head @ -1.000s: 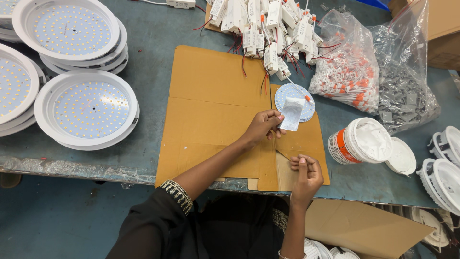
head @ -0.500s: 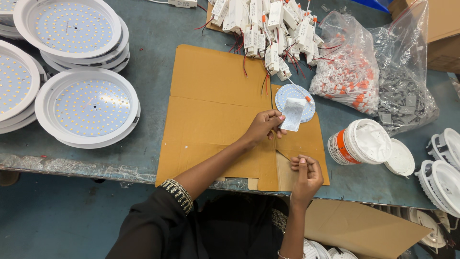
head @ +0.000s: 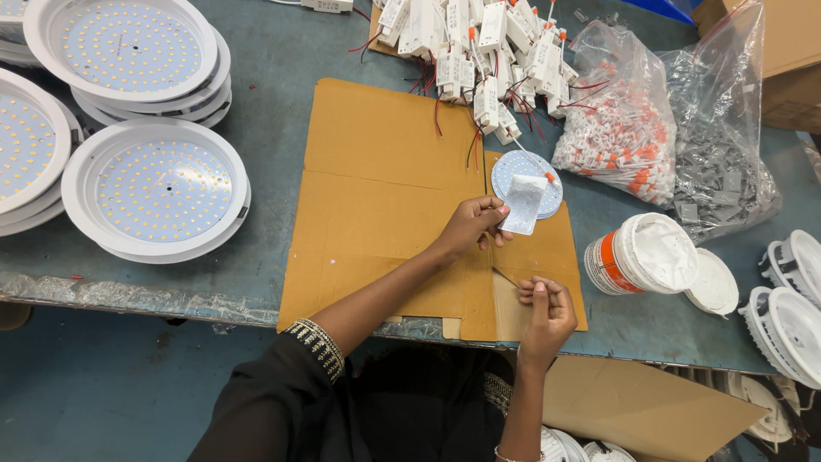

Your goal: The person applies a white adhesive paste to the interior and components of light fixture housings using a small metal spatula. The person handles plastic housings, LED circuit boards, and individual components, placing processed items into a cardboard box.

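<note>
My left hand (head: 473, 224) pinches a small white rectangular packet (head: 523, 204) over the flattened brown cardboard sheet (head: 385, 197). Just behind the packet lies a round white LED disc (head: 539, 168) with red-tipped wires. My right hand (head: 546, 310) is closed near the cardboard's front edge, fingertips pinched together on something thin; what it holds is too small to tell.
Stacks of round white LED panel lights (head: 158, 188) fill the left of the teal table (head: 265, 103). A heap of white driver boxes (head: 479, 38) with red wires lies at the back. Two clear bags of parts (head: 676, 128), a white tub (head: 646, 254) and white housings (head: 791, 299) sit right.
My right hand has drawn slightly nearer to me, away from the packet; my left hand keeps the packet in about the same place.
</note>
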`<state>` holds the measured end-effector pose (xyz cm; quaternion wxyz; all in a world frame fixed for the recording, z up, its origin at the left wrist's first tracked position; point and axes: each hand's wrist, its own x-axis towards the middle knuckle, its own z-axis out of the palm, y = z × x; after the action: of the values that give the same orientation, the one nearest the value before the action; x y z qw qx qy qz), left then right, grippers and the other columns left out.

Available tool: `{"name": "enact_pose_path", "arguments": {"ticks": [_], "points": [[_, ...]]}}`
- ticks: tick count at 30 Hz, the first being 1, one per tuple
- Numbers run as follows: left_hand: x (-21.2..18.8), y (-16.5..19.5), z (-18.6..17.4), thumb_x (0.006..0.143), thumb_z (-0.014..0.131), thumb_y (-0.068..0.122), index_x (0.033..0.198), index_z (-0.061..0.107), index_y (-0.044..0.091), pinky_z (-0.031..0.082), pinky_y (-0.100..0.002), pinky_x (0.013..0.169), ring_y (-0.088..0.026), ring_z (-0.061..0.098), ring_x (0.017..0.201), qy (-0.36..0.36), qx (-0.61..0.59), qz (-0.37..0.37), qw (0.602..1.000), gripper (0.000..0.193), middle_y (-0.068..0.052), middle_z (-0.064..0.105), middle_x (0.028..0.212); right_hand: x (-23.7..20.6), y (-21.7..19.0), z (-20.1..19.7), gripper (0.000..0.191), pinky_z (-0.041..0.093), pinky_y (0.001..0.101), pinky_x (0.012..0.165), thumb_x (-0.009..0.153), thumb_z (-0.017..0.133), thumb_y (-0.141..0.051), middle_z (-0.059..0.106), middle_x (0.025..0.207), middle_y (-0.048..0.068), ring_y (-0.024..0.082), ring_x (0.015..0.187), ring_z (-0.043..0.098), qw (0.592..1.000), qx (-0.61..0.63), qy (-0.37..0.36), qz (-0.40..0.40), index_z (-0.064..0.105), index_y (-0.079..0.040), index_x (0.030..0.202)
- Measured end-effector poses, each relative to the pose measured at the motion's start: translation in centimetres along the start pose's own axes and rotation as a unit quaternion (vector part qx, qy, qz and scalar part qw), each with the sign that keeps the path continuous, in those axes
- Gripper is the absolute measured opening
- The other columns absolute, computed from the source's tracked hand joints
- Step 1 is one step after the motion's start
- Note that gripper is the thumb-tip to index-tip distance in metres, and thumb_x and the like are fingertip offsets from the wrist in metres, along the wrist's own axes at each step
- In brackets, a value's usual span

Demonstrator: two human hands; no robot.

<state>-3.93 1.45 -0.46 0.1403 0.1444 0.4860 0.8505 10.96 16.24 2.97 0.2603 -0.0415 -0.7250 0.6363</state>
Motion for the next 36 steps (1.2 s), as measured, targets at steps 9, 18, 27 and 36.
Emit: {"name": "enact_pose_path", "arguments": {"ticks": [9,18,27,36], "points": [[-0.15,0.13,0.07,0.104,0.059,0.034,0.108,0.064,0.006,0.045,-0.021,0.052,-0.007,0.067,0.064,0.001,0.002,0.003,1.0,0.029,-0.006,0.075,0.082,0.02,-0.16,0.08,0.015,0.054,0.0264,0.079,0.105,0.056,-0.006,0.073,0.094,0.014,0.012,0.081,0.065,1.0,-0.004,0.001,0.002,0.065,0.006,0.107],[-0.09,0.05,0.1,0.103,0.059,0.034,0.109,0.064,0.006,0.045,-0.021,0.051,-0.007,0.067,0.065,-0.001,0.0,0.001,1.0,0.029,-0.006,0.075,0.082,0.03,-0.15,0.07,0.015,0.053,0.0259,0.079,0.105,0.056,-0.006,0.072,0.094,0.014,0.012,0.082,0.065,1.0,-0.002,0.002,0.006,0.064,0.007,0.107],[-0.17,0.05,0.2,0.104,0.059,0.034,0.109,0.064,0.006,0.045,-0.021,0.052,-0.008,0.068,0.066,-0.003,0.002,0.0,1.0,0.029,-0.006,0.075,0.083,0.02,-0.06,0.01,0.016,0.053,0.0255,0.078,0.105,0.057,-0.007,0.072,0.094,0.014,0.012,0.082,0.065,1.0,0.001,-0.004,0.0,0.064,0.006,0.107],[-0.27,0.18,0.27,0.104,0.059,0.036,0.109,0.065,0.007,0.046,-0.021,0.053,-0.007,0.067,0.066,-0.003,0.008,0.0,1.0,0.03,-0.006,0.075,0.083,0.04,0.01,0.02,0.016,0.053,0.0255,0.078,0.105,0.056,-0.007,0.072,0.094,0.013,0.012,0.082,0.065,1.0,-0.007,-0.003,-0.002,0.064,0.006,0.107]]}}
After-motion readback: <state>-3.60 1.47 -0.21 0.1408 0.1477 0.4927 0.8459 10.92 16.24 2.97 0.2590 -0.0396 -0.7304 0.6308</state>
